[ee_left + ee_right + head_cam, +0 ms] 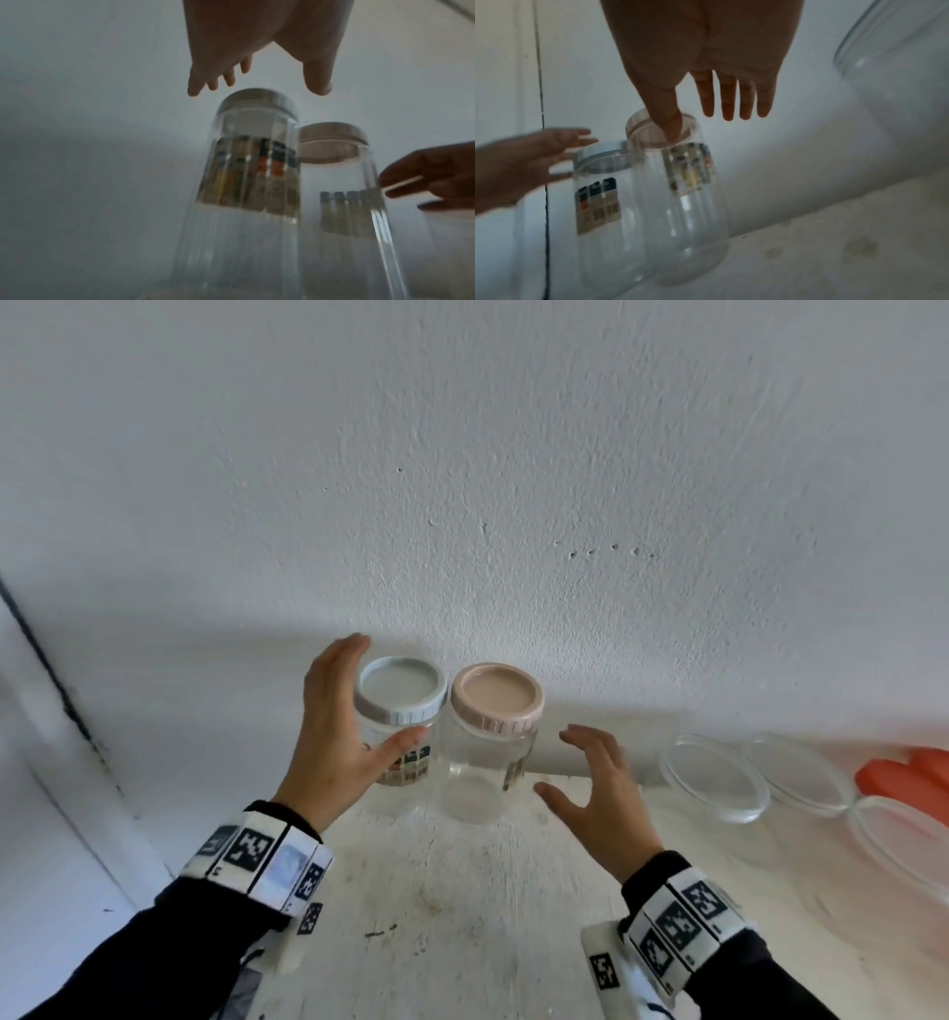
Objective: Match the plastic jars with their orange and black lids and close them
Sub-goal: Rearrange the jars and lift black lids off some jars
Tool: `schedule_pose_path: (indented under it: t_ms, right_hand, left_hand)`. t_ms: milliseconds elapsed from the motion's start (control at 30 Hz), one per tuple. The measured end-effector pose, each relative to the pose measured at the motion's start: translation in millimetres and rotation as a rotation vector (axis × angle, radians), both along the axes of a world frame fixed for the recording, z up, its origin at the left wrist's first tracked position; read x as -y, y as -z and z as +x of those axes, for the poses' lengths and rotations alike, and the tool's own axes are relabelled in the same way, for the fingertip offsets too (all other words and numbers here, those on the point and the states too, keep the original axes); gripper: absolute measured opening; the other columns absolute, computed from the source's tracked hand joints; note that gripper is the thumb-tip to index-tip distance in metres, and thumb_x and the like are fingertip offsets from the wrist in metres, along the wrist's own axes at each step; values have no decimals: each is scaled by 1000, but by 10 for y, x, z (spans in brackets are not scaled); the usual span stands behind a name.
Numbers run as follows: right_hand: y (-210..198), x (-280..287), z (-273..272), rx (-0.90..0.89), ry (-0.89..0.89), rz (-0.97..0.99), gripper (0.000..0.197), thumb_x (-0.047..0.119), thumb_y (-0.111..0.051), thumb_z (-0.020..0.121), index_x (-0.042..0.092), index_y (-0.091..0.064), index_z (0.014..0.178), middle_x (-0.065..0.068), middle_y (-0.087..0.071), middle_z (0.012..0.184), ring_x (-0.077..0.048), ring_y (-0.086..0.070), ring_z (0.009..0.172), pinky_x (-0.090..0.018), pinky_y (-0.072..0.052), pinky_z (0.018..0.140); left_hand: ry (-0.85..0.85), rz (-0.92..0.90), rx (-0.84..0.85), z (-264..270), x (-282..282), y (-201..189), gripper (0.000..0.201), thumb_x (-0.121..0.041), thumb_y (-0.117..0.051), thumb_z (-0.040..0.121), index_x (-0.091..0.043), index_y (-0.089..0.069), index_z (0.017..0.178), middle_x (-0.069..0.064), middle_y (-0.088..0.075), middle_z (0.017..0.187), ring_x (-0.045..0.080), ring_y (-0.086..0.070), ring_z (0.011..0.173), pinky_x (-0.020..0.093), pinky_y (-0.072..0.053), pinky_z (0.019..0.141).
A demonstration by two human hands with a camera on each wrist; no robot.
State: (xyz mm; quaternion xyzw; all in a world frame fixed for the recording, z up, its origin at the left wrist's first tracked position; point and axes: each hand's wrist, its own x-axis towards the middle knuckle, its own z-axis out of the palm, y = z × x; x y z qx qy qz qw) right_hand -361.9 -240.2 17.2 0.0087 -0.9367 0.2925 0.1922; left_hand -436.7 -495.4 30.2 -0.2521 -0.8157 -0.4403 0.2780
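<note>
Two clear plastic jars stand side by side against the wall. The left jar (398, 762) wears a pale blue-white lid (400, 690); the right jar (482, 773) wears a beige-pink lid (495, 695). My left hand (380, 695) cups loosely around the left jar with straight fingers behind the lid and the thumb in front. In the left wrist view its fingertips (195, 89) stand clear of the lid (257, 101). My right hand (554, 762) hovers open just right of the beige-lidded jar (687, 213), not touching it.
Several clear lidless containers (714, 778) lie on the white table (462, 916) at the right, with orange lids (904, 773) beyond them at the frame edge. The white wall (462, 505) stands directly behind the jars. A dark cable (46, 660) runs down the left corner.
</note>
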Motion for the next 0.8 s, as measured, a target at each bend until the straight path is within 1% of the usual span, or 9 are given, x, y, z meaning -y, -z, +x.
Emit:
schedule_pose_path:
  t_ms: [67,100,133,200,267,367,500,600,800]
  right_hand:
    - [-20,-217,80,-109,49,129,47,18,-77,74,7,-58,116,-8,-53,124,-28,-46,116,-33,-40,91]
    - [-28,-328,129,-127,88,177,45,15,-78,72,7,-61,112,-10,-56,121,-31,-47,113,-39,-43,90]
    - [-29,-430,165,-123,140,219,44,14,-79,70,7,-62,110,-11,-57,120,-33,-48,113,-45,-43,89]
    - [-26,-629,249,-82,264,281,46,16,-79,70,7,-63,112,-14,-56,123,-37,-46,117,-51,-39,94]
    - [-9,-792,332,-6,374,333,49,23,-75,74,9,-60,119,-14,-51,131,-39,-39,125,-54,-29,103]
    - [5,-904,441,158,457,360,53,34,-61,86,22,-45,135,-4,-35,145,-30,-23,137,-51,-15,111]
    - [-6,-888,463,115,386,265,47,19,-58,89,19,-47,135,-8,-37,143,-31,-24,133,-46,-30,105]
    - [-8,-797,406,71,296,227,46,14,-62,87,16,-52,132,-10,-42,140,-31,-26,132,-44,-35,103]
    - [40,-488,223,45,120,230,46,23,-59,90,24,-48,134,1,-38,143,-21,-21,137,-39,-43,97]
  left_hand:
    - [7,-164,-182,78,-150,-113,74,-56,-55,77,-12,-36,133,5,-35,138,17,-26,134,43,-27,111]
    - [15,-237,-233,116,-243,-154,66,-51,-54,79,-12,-39,130,6,-39,136,20,-28,133,51,-26,110]
    - [23,-302,-261,136,-326,-178,61,-49,-51,80,-13,-42,128,6,-43,134,22,-31,133,53,-24,108]
    - [39,-417,-271,170,-486,-183,58,-48,-49,81,-12,-45,126,7,-47,133,24,-34,131,51,-22,107]
    - [30,-511,-263,178,-600,-133,57,-47,-54,80,-12,-46,125,7,-49,134,25,-37,130,53,-26,105]
    - [-33,-625,-252,169,-686,-54,61,-43,-63,73,-15,-45,123,7,-50,133,28,-42,128,59,-31,100]
    - [-100,-662,-260,159,-727,-19,60,-35,-77,67,-17,-49,117,6,-59,120,29,-52,118,59,-35,96]
    - [-105,-626,-277,156,-744,-15,57,-28,-79,65,-17,-51,114,5,-61,115,29,-55,115,54,-39,91]
    - [-118,-594,-283,171,-757,-13,54,-23,-81,63,-17,-54,110,5,-62,112,29,-55,113,51,-41,89]
